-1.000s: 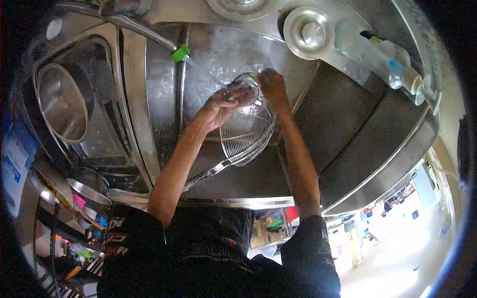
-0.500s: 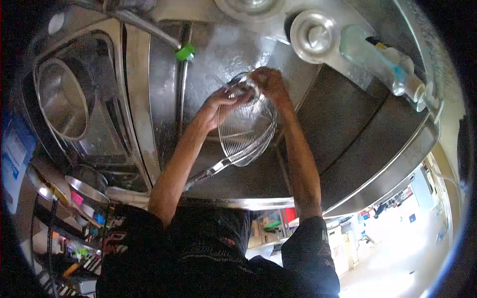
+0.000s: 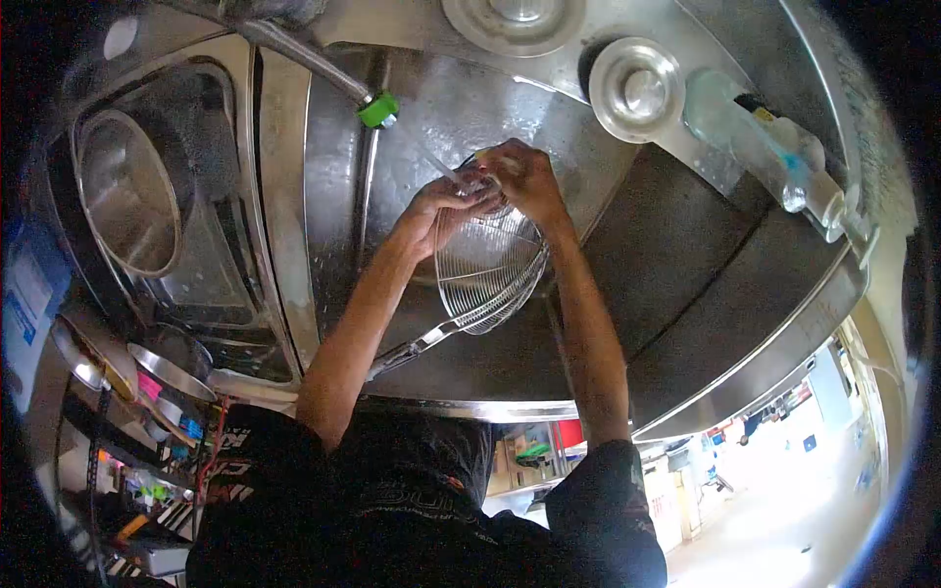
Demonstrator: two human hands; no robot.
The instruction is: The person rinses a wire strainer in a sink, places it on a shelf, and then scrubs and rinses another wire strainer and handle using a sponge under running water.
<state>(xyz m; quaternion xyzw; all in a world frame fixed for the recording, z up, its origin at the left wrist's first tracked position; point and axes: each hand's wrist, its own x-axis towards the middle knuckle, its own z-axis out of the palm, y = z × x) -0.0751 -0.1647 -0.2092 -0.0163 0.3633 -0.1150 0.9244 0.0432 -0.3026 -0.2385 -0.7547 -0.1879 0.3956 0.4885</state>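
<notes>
A round wire strainer (image 3: 480, 279) is tilted over the sink basin (image 3: 412, 83), its handle (image 3: 417, 345) pointing back toward the front edge. My left hand (image 3: 439, 211) is closed on the far part of its rim. Close against it, my right hand (image 3: 526, 184) has its fingers bent at the same stretch of rim. Water runs from the green-tipped faucet (image 3: 377, 110) onto my left fingers. The fingertips of both hands overlap, and whether anything small is between them is hidden.
A round metal pot (image 3: 127, 191) stands in the left basin. Two round metal lids or drain pieces, one nearer (image 3: 637, 90), lie on the back ledge. A clear bottle (image 3: 760, 137) lies beside them. Shelves with kitchenware (image 3: 147, 480) are at lower left.
My right hand has drawn in closer to my left at the strainer's rim. The water stream now shows clearly, falling onto my fingers. The whole view has shifted slightly.
</notes>
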